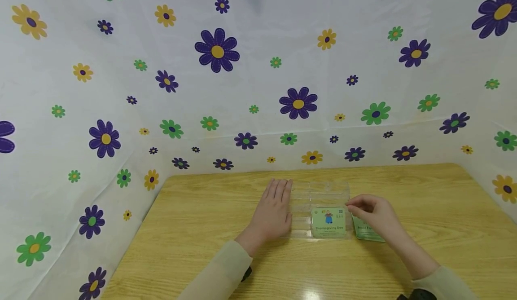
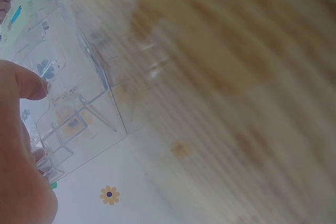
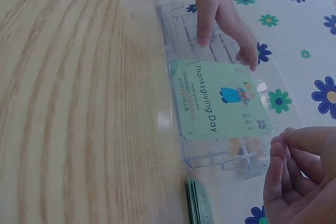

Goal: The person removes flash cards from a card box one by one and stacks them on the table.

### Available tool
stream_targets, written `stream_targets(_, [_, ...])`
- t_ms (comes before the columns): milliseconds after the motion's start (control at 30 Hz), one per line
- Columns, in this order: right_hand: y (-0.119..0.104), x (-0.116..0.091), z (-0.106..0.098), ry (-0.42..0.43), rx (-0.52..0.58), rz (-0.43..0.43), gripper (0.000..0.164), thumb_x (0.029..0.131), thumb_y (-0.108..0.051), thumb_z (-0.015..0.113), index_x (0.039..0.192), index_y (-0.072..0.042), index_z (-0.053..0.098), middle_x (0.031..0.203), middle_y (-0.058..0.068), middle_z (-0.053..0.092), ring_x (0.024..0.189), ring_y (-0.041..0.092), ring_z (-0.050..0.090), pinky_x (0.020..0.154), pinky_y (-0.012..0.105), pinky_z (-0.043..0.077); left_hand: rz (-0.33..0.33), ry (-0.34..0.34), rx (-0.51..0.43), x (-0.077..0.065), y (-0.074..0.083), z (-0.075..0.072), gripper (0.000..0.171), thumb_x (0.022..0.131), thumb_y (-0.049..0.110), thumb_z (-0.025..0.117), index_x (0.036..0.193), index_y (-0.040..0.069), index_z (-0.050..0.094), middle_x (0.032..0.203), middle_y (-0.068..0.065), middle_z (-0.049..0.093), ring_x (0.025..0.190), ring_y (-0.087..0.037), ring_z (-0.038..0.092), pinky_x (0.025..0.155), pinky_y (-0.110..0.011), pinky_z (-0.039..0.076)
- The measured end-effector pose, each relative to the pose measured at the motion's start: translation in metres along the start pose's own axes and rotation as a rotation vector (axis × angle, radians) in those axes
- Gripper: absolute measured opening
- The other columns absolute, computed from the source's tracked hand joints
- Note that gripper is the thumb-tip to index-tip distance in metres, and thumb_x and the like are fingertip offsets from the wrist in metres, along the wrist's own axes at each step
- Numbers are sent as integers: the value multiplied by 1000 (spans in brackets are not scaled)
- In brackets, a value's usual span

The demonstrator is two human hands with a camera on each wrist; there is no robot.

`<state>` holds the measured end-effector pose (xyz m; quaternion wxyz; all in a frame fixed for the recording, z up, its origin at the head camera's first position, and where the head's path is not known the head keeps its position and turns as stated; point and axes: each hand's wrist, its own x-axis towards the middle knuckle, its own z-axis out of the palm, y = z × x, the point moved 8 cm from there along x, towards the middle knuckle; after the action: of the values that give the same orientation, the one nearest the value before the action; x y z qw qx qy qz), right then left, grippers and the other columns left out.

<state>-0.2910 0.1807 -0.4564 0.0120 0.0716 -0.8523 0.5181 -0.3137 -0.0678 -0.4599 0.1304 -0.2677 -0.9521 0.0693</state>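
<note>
A clear plastic holder with stepped slots (image 1: 300,201) lies on the table. A green "Thanksgiving Day" card (image 3: 210,100) sits at its right side, with a drawn figure on it. My left hand (image 1: 274,208) rests on the holder's left part, fingers stretched toward its far edge. The left thumb (image 2: 34,85) touches the plastic in the left wrist view. Beside the card's upper right corner, my right hand (image 1: 373,212) has thumb and fingertips together; no card shows between them. Partly under that hand lies a stack of green cards (image 1: 369,232), the top one reading "April Fo...".
The wooden table (image 1: 194,228) reaches around the holder on all sides. Behind it and at both sides hangs a white cloth (image 1: 262,80) with purple, green and yellow flowers. Black bands show at both sleeves.
</note>
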Motion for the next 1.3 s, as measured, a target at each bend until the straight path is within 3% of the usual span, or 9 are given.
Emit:
stream_targets(433, [0,1,5,1,-5,-7,16,99,-7,73,111,4,77,107,18,78,80,-3,64,71,19,58,0,-20,-18,1,0,-1,79,104,32,54,167,0,18,166,-16,34,156,-32,33,137,-47,19])
stream_targets(1300, [0,-1,10,2,-54,7,17,98,-6,74,111,5,78,107,19,78,79,3,62,67,19,54,-4,-25,-10,0,0,0,79,104,32,55,167,0,19,165,-16,36,154,-32,35,136,-47,20])
